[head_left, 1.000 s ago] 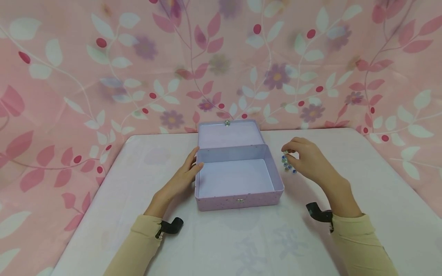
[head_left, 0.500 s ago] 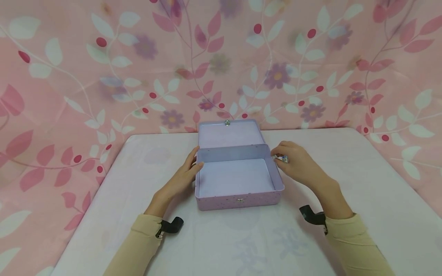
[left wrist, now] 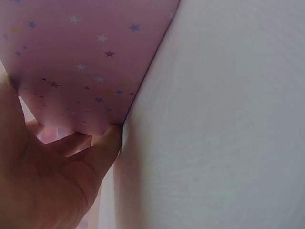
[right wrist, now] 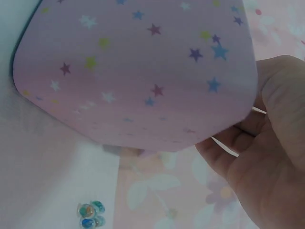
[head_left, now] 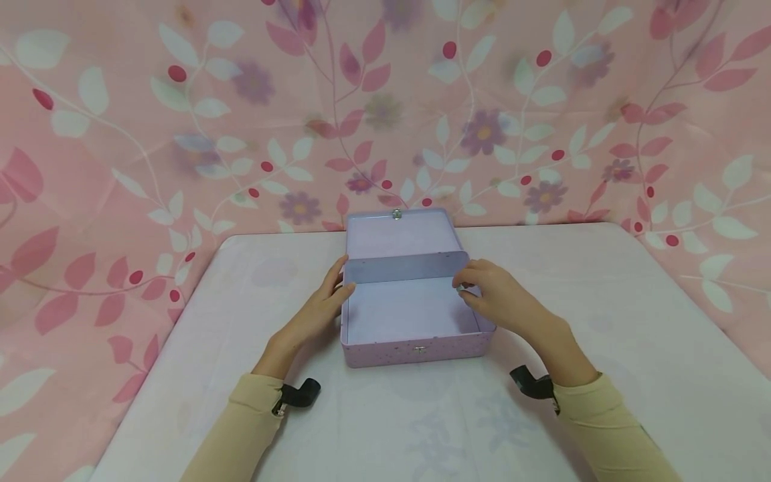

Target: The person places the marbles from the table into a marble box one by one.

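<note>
A lilac tin box (head_left: pixel 415 349) stands on the table with its hinged lid (head_left: pixel 400 234) swung up and back. My left hand (head_left: pixel 312 313) holds its left wall, thumb over the rim and fingers along the outside. In the left wrist view the fingers (left wrist: pixel 107 148) lie low against the star-printed wall. My right hand (head_left: pixel 496 294) is over the right part of the box, pinching a small pale marble (head_left: pixel 460 288) between thumb and fingertips. Several glass marbles (right wrist: pixel 90 214) lie on the table right of the box; the right hand hides them in the head view.
A white cloth covers the table (head_left: pixel 385 428). Behind it hangs a pink floral curtain (head_left: pixel 289 120). Black wrist-camera mounts (head_left: pixel 301 393) stick out from both sleeves. The box's front clasp (head_left: pixel 419 349) faces me.
My right hand has moved left from the marbles beside the box, over the right wall, carrying a marble. The left hand and the box have stayed in place.
</note>
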### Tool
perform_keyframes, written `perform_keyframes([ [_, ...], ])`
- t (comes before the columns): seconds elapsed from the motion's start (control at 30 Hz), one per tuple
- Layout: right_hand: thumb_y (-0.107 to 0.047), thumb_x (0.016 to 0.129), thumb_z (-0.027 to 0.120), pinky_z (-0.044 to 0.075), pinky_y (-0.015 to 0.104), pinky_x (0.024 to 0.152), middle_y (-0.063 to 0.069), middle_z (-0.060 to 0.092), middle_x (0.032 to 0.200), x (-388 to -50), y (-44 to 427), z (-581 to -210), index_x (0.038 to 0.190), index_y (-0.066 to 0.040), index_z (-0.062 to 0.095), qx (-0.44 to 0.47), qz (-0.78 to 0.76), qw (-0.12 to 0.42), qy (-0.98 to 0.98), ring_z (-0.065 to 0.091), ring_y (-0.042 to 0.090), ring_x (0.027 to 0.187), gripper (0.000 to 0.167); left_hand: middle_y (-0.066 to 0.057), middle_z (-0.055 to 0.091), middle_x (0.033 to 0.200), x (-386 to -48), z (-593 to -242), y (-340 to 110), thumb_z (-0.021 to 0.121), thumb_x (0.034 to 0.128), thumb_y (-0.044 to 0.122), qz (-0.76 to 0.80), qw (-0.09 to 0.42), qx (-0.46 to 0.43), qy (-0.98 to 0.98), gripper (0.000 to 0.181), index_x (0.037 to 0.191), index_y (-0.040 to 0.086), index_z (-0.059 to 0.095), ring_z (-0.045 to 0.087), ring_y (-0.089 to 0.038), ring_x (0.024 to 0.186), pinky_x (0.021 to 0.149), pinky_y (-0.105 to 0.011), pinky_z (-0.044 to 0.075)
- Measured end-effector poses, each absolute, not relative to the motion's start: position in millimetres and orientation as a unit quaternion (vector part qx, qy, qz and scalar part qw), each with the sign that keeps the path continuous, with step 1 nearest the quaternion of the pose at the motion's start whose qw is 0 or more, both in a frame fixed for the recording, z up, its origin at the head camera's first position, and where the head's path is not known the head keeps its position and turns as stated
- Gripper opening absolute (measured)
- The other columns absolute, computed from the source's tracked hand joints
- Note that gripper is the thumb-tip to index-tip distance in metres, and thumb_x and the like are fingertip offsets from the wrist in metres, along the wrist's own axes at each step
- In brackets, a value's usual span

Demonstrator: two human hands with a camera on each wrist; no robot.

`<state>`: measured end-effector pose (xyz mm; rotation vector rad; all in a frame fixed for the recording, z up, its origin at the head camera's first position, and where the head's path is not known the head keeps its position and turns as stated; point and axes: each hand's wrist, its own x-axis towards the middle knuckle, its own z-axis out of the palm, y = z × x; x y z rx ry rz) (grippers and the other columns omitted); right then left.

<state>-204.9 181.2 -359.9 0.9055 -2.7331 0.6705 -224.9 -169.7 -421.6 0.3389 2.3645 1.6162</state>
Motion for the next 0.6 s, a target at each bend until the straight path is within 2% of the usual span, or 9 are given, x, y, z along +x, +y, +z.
perform_keyframes([
  [0.23, 0.000, 0.085, 0.072, 0.054, 0.032, 0.074, 0.000, 0.065, 0.091, -204.0, 175.1, -365.5, 0.095, -0.009, 0.074, 0.311, 0.217, 0.070, -0.923, 0.061, 0.019, 0.087, 0.013, -0.014, 0.013, 0.167, -223.1, -422.4, -169.5, 0.045, 0.1038, 0.047, 0.547, 0.115, 0.118, 0.821, 0.067, 0.158, 0.042, 0.005, 0.017, -0.037, 0.154, 0.116, -0.061, 0.030],
  [0.6, 0.000, 0.085, 0.073, 0.055, 0.033, 0.077, 0.001, 0.066, 0.089, -202.4, 160.2, -374.2, 0.092, -0.007, 0.074, 0.328, 0.167, 0.037, -0.929, 0.060, 0.016, 0.084, 0.010, -0.015, 0.016, 0.166, -222.4, -421.8, -168.0, 0.045, 0.1045, 0.044, 0.542, 0.106, 0.119, 0.825, 0.066, 0.158, 0.042, 0.006, 0.020, -0.038, 0.153, 0.114, -0.061, 0.032],
])
